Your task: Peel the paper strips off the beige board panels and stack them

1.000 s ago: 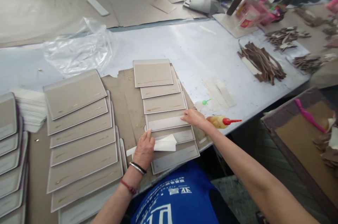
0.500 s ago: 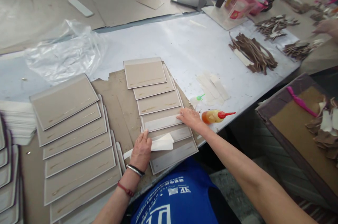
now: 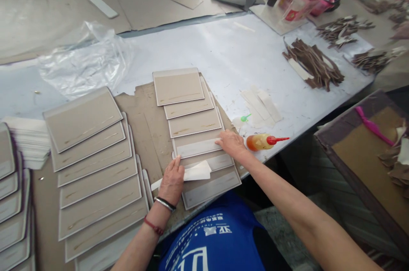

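Observation:
A column of overlapping beige panels (image 3: pixel 194 122), with brown glue streaks on several of them, lies before me. Across one panel is a white strip (image 3: pixel 200 148). The fingertips of my left hand (image 3: pixel 172 180) touch its left end, and that hand is closed around a few loose white strips (image 3: pixel 198 170) jutting out to both sides. My right hand (image 3: pixel 232 144) has its fingers pinched together at the strip's right end. Below, two panels show pale strips on them. Just right of my right hand lies a glue bottle (image 3: pixel 260 142) with a red nozzle.
Another fan of glue-streaked panels (image 3: pixel 99 190) is to the left, beside a stack of white strips (image 3: pixel 28 141). Behind are a crumpled plastic bag (image 3: pixel 89 64) and brown strips (image 3: pixel 315 64). A green cap (image 3: pixel 245 118) lies near pale strips (image 3: pixel 263 105). A box (image 3: pixel 361 151) stands right.
Both hands keep nearly the same place on the strip. The whole view has shifted slightly, with the surroundings a little farther right.

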The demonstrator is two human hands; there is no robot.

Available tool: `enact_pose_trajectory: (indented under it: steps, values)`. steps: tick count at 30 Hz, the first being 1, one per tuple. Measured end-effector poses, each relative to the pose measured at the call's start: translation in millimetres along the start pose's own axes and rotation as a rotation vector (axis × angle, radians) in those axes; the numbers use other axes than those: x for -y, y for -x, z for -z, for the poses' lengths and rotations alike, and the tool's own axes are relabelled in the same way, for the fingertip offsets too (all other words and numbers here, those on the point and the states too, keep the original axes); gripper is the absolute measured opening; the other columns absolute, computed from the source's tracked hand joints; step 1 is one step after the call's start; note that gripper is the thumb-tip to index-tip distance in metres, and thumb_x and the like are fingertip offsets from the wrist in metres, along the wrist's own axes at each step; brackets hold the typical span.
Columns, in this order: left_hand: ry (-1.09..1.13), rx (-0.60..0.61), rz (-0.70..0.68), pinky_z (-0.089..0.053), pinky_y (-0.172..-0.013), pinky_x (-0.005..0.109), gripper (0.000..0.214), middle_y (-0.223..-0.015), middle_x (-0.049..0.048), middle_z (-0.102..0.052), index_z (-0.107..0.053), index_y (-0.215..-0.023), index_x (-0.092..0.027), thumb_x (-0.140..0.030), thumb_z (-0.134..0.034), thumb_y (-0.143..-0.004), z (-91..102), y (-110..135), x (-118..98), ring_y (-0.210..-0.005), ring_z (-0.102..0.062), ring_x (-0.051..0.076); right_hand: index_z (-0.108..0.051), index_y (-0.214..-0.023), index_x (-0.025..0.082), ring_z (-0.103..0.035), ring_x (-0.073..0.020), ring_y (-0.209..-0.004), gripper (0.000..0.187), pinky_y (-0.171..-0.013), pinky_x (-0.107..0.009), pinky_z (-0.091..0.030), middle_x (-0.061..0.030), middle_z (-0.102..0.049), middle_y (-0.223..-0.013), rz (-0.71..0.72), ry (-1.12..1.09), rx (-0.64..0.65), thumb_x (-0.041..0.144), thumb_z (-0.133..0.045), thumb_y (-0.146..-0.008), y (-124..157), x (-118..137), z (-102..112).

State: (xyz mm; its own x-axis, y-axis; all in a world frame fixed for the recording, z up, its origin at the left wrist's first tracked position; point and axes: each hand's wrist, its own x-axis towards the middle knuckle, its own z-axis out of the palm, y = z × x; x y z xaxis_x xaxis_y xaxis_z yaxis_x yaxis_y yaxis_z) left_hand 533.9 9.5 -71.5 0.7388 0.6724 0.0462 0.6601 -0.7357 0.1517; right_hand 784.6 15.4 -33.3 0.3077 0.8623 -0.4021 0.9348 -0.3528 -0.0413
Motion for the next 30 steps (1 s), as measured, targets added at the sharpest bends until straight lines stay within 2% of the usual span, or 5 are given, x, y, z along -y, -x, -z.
enact_pose_trajectory:
  steps: [5, 13, 17, 21, 30]
  values:
    - [0.124, 0.015, 0.067, -0.044, -0.092, 0.041, 0.020, -0.116, 0.0246, -0.055, -0.060, -0.074, -0.006, 0.003, -0.041, -0.074, 2.3, -2.0, -3.4, -0.107, -0.051, 0.032, -0.052, -0.097, 0.015, -0.056, -0.0225, -0.089, 0.027, -0.064, -0.027, -0.040, -0.0114, -0.057, -0.100, -0.098, 0.037, -0.164, 0.032, -0.061, -0.078, 7.8, 3.9, 5.4]
    - [0.999, 0.042, 0.567, -0.027, -0.104, 0.047, 0.017, -0.116, 0.0204, -0.057, -0.058, -0.066, -0.012, -0.001, -0.045, -0.070, 24.6, -11.9, -1.2, -0.117, -0.044, 0.030, -0.053, -0.076, 0.016, -0.055, -0.0164, -0.075, 0.015, -0.067, -0.025, -0.037, -0.0067, -0.061, -0.077, -0.058, -0.412, -0.075, 0.023, -0.043, -0.084, 6.7, 4.2, -10.1]
    - [1.216, 0.059, 0.716, -0.051, -0.075, 0.042, 0.026, -0.087, 0.0152, -0.067, -0.061, -0.081, -0.012, -0.031, -0.044, -0.082, 40.6, -1.0, -3.6, -0.082, -0.063, 0.026, -0.053, -0.073, 0.016, -0.054, -0.0148, -0.068, 0.019, -0.063, -0.025, -0.038, -0.0030, -0.058, -0.069, 0.028, -0.556, -0.073, 0.026, -0.040, -0.083, 25.6, 14.7, -7.0]
    - [1.655, 0.131, 0.820, -0.048, -0.047, 0.026, 0.050, -0.065, 0.0101, -0.065, -0.061, -0.085, -0.010, -0.057, -0.056, -0.070, 57.1, 14.7, -19.5, -0.052, -0.061, 0.017, -0.056, -0.076, 0.016, -0.052, -0.0129, -0.061, 0.027, -0.055, -0.023, -0.039, -0.0002, -0.056, -0.066, 0.267, -1.005, 0.204, 0.040, -0.045, -0.081, 63.7, 54.1, 0.7]
    - [1.944, 0.096, 0.897, -0.040, -0.039, 0.021, 0.044, -0.051, 0.0054, -0.060, -0.059, -0.070, -0.010, -0.050, -0.072, -0.056, 72.1, 44.8, -34.2, -0.040, -0.053, 0.013, -0.045, -0.060, 0.017, -0.043, -0.0098, -0.051, 0.030, -0.052, -0.022, -0.035, 0.0044, -0.049, -0.053, 0.205, -1.345, 0.184, 0.041, -0.061, -0.068, 104.0, 117.0, -13.9]
